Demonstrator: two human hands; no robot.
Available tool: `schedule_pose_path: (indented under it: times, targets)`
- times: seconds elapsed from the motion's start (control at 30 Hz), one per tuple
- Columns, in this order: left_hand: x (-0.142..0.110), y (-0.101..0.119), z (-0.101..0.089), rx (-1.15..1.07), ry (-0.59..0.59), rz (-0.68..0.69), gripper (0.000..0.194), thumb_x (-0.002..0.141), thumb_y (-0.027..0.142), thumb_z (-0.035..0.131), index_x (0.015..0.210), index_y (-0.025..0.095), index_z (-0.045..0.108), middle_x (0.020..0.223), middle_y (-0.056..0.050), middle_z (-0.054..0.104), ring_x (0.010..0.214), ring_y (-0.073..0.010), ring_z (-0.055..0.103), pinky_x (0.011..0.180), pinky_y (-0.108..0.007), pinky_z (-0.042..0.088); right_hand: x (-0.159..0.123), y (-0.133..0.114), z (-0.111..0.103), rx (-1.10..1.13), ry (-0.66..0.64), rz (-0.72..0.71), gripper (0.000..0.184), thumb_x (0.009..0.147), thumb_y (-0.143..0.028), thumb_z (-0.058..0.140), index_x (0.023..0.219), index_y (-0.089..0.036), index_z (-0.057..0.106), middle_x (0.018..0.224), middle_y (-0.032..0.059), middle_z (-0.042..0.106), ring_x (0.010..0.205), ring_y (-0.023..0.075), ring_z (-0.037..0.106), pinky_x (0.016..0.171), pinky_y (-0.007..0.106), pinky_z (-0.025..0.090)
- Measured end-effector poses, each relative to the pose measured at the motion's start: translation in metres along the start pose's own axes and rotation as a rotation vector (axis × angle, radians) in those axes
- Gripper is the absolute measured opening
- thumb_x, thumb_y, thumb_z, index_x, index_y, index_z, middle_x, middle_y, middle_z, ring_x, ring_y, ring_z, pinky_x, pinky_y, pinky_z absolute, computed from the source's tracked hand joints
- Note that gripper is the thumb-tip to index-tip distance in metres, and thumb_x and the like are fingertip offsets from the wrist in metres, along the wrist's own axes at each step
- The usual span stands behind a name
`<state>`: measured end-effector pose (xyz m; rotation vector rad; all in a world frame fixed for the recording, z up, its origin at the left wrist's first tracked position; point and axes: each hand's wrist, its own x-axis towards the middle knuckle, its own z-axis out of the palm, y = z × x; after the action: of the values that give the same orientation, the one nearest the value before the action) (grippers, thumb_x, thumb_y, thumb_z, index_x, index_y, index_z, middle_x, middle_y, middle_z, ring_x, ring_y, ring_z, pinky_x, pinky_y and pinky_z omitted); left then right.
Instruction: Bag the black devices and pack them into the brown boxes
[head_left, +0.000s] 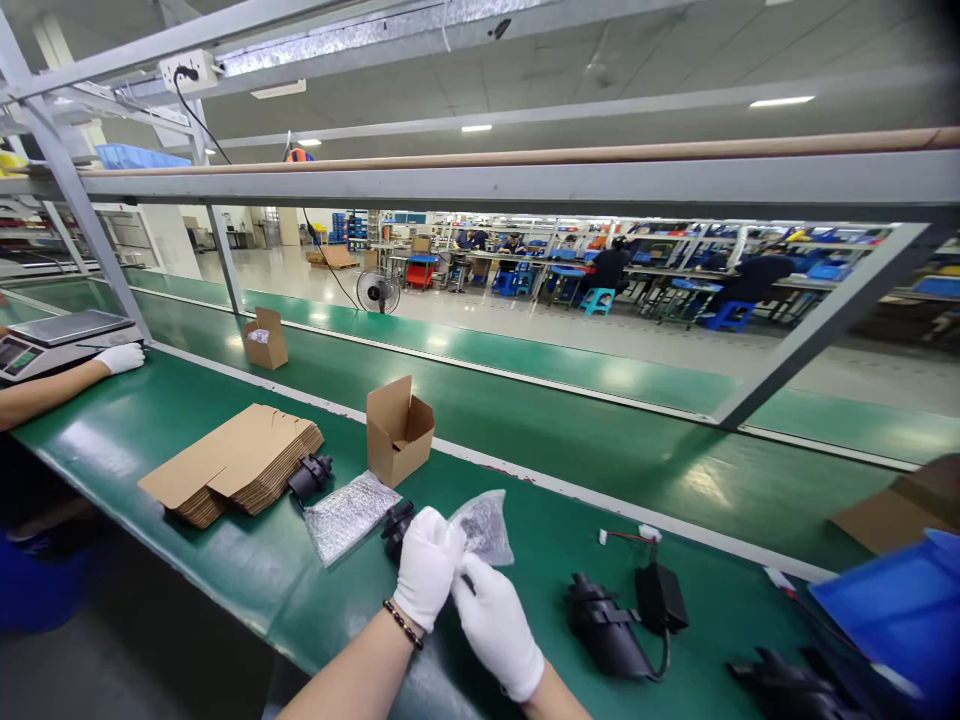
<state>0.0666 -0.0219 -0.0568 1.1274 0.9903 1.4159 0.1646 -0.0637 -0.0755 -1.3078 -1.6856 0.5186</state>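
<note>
In white gloves, my left hand (pixel 430 568) and my right hand (pixel 496 628) meet close together, fingers pinched at the near edge of a clear bubble-wrap bag (pixel 487 528). The bag sticks out beyond my fingertips; whether anything is inside it I cannot tell. Just left of my left hand lies a black pump-like device (pixel 396 528), partly covered by the glove. A flat bubble-wrap bag (pixel 351 515) lies further left, with another black device (pixel 310 478) at its far corner. An open cardboard box (pixel 400 435) stands behind the bags.
Flattened cardboard boxes (pixel 240 455) are stacked at left. Beyond them, a co-worker's gloved hand (pixel 121 358) rests by a scale (pixel 64 340). A black device with a cable (pixel 611 630) and a blue bin (pixel 900 610) are at right. A small box (pixel 266 340) sits on the green belt.
</note>
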Motion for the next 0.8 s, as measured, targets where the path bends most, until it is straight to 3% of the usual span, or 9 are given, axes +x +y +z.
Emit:
schedule_pose_path:
  times: [0.1,0.2,0.3,0.4,0.43,0.5,0.63,0.73,0.8]
  targets:
    - [0.002,0.001,0.004,0.033,0.018,0.026,0.034,0.072,0.029,0.075,0.063,0.022,0.043,0.061,0.004,0.04,0.057,-0.0136,0.037,0.056,-0.028,0.034,0.0,-0.007,-0.004,0.014,0.059,0.092,0.031,0.094,-0.036,0.043,0.066,-0.024,0.051,0.055,-0.0025,0.054,0.051,0.0161,0.053,0.05,0.025,0.042]
    - [0.005,-0.002,0.002,0.062,0.06,0.044,0.031,0.076,0.031,0.071,0.065,0.022,0.044,0.062,0.004,0.04,0.057,-0.0137,0.038,0.056,-0.028,0.037,-0.001,-0.011,-0.009,0.17,-0.001,0.131,0.032,0.092,-0.044,0.049,0.071,-0.022,0.057,0.067,0.0008,0.061,0.066,0.0183,0.059,0.063,0.028,0.048]
    - [0.009,-0.004,-0.005,0.106,0.07,0.072,0.03,0.083,0.036,0.064,0.065,0.022,0.043,0.061,0.003,0.04,0.057,-0.0142,0.041,0.057,-0.029,0.039,0.004,-0.002,-0.023,0.482,-0.376,0.241,0.03,0.085,-0.047,0.061,0.083,-0.018,0.068,0.085,0.0068,0.071,0.086,0.023,0.066,0.082,0.035,0.051]
    - [0.012,-0.003,-0.009,0.18,-0.004,0.104,0.028,0.091,0.039,0.052,0.069,0.022,0.051,0.062,0.0,0.047,0.06,-0.0173,0.049,0.059,-0.031,0.044,0.014,0.019,-0.034,0.858,-0.657,0.545,0.048,0.076,-0.059,0.068,0.091,-0.014,0.072,0.091,0.0135,0.074,0.08,0.0248,0.071,0.077,0.039,0.054]
    - [0.012,-0.003,-0.008,0.211,-0.042,0.115,0.028,0.092,0.04,0.05,0.071,0.021,0.054,0.064,-0.002,0.05,0.063,-0.0189,0.052,0.06,-0.033,0.045,0.017,0.024,-0.033,0.976,-0.616,0.646,0.053,0.074,-0.063,0.068,0.094,-0.013,0.072,0.093,0.0145,0.074,0.077,0.0247,0.071,0.074,0.04,0.055]
    - [0.007,-0.003,-0.005,0.273,-0.118,0.138,0.025,0.092,0.038,0.05,0.077,0.021,0.061,0.068,-0.005,0.057,0.071,-0.0222,0.057,0.064,-0.035,0.049,0.021,0.032,-0.027,1.148,-0.349,0.77,0.058,0.072,-0.065,0.07,0.103,-0.017,0.069,0.1,0.0134,0.073,0.081,0.0249,0.072,0.074,0.042,0.056]
    - [-0.019,0.0,-0.005,0.521,-0.353,0.25,0.01,0.083,0.026,0.06,0.087,0.018,0.064,0.09,-0.01,0.066,0.092,-0.0274,0.06,0.083,-0.042,0.05,0.02,0.034,-0.013,1.178,0.105,0.788,0.049,0.063,-0.046,0.085,0.102,-0.023,0.065,0.09,0.0007,0.074,0.08,0.0199,0.07,0.074,0.033,0.057]
    - [-0.045,0.009,-0.022,0.929,-0.742,0.54,0.021,0.078,0.016,0.057,0.098,0.017,0.061,0.11,-0.013,0.064,0.104,-0.0289,0.058,0.091,-0.044,0.046,0.02,0.036,-0.019,1.123,0.155,0.79,0.044,0.054,-0.027,0.09,0.089,-0.02,0.066,0.073,-0.0026,0.072,0.066,0.0165,0.068,0.063,0.027,0.057]
    - [-0.054,0.019,-0.039,0.978,-0.751,0.644,0.028,0.08,0.015,0.053,0.106,0.019,0.06,0.111,-0.012,0.064,0.106,-0.0273,0.057,0.093,-0.042,0.045,0.022,0.039,-0.029,1.141,0.142,0.806,0.044,0.054,-0.027,0.089,0.091,-0.017,0.067,0.075,0.0012,0.073,0.065,0.0186,0.068,0.062,0.029,0.057]
